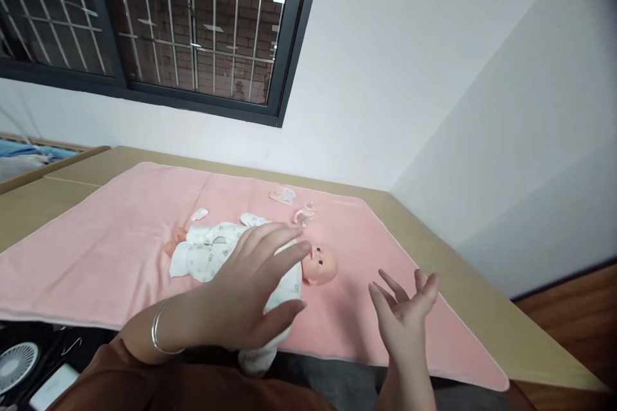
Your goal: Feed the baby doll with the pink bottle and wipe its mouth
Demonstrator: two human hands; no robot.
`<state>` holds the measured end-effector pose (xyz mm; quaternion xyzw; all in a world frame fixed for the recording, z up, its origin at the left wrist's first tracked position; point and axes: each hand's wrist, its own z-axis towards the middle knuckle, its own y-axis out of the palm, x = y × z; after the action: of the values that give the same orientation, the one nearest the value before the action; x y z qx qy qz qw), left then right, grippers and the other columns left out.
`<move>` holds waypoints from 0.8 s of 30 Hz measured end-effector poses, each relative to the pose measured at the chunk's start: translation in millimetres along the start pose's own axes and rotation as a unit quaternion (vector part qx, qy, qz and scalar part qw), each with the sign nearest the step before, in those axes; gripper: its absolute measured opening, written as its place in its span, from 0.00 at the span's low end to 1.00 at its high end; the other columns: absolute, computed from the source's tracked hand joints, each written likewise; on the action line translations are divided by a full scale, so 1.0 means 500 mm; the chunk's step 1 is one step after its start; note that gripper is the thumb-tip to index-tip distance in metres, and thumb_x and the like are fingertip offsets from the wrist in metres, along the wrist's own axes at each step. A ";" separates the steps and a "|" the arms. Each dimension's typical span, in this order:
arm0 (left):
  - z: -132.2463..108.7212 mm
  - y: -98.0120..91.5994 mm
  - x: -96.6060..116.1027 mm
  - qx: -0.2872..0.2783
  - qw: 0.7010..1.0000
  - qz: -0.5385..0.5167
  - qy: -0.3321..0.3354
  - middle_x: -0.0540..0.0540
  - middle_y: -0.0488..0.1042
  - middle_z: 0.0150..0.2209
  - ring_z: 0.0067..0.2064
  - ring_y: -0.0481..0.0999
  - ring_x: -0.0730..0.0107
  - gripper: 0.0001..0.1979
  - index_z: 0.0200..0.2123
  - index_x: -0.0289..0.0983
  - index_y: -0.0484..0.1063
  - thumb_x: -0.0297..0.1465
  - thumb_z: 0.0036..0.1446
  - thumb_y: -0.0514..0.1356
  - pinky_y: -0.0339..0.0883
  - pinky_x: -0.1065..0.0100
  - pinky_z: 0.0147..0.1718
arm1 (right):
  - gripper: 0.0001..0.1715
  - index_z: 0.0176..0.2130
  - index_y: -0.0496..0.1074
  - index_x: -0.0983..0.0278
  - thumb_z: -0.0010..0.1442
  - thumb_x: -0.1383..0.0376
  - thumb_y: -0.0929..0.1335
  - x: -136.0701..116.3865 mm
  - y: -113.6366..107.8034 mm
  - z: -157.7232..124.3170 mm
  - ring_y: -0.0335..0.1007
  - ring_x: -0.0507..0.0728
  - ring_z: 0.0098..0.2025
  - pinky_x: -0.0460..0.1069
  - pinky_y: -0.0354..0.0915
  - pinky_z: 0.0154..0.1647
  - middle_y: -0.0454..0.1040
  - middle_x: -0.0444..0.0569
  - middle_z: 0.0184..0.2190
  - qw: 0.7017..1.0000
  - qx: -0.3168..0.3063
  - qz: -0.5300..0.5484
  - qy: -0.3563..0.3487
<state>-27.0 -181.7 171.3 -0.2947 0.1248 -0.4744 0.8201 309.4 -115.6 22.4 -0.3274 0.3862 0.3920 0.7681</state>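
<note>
A baby doll (pixel 321 263) in a white patterned romper lies on its back on a pink blanket (pixel 120 237), head to the right. My left hand (pixel 250 289) hovers over the doll's chest with fingers stretched out and apart, holding nothing. My right hand (pixel 405 314) is raised to the right of the doll's head, palm turned up, fingers spread, empty. A silver bangle (pixel 159 327) sits on my left wrist.
A small clear baby bottle (pixel 304 214), a pinkish packet (pixel 282 194) and a small white item (pixel 199 213) lie on the blanket behind the doll. The tan table (pixel 482 308) stands in a wall corner under a barred window (pixel 193 26). A small fan (pixel 17 366) sits lower left.
</note>
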 end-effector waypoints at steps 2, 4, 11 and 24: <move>-0.012 0.008 0.019 -0.057 0.996 0.038 -0.049 0.31 0.62 0.68 0.70 0.61 0.49 0.34 0.71 0.35 0.49 0.33 0.67 0.60 0.64 0.43 0.68 | 0.69 0.75 0.27 0.38 0.56 0.52 0.75 0.003 -0.015 -0.009 0.72 0.65 0.64 0.67 0.76 0.56 0.32 0.56 0.78 1.000 -0.006 0.010 -0.028; -0.029 0.014 0.030 -0.106 0.988 0.043 -0.099 0.34 0.61 0.70 0.71 0.59 0.48 0.37 0.73 0.40 0.47 0.34 0.67 0.61 0.65 0.41 0.69 | 0.70 0.74 0.27 0.37 0.56 0.54 0.75 0.006 -0.033 -0.018 0.72 0.63 0.64 0.64 0.78 0.56 0.32 0.55 0.78 0.999 -0.016 0.015 -0.049; -0.061 0.013 0.041 -0.198 0.948 -0.034 -0.248 0.42 0.52 0.76 0.78 0.49 0.52 0.39 0.75 0.48 0.45 0.39 0.68 0.60 0.53 0.41 0.76 | 0.66 0.76 0.34 0.46 0.54 0.51 0.74 -0.009 -0.082 -0.052 0.75 0.60 0.59 0.53 0.78 0.49 0.40 0.57 0.77 0.996 0.076 0.031 -0.019; -0.182 0.177 -0.117 -0.162 0.871 0.109 -0.451 0.36 0.63 0.69 0.72 0.62 0.46 0.31 0.70 0.39 0.61 0.41 0.69 0.61 0.60 0.37 0.71 | 0.37 0.57 0.76 0.68 0.64 0.45 0.61 -0.001 -0.059 -0.135 0.76 0.56 0.44 0.50 0.74 0.47 0.74 0.59 0.54 0.943 -0.298 -0.146 -0.009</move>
<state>-39.0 -131.8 41.3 -0.5903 -0.1522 -0.1706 0.7742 311.5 -184.3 -4.5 -0.5909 0.1929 0.3756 0.6874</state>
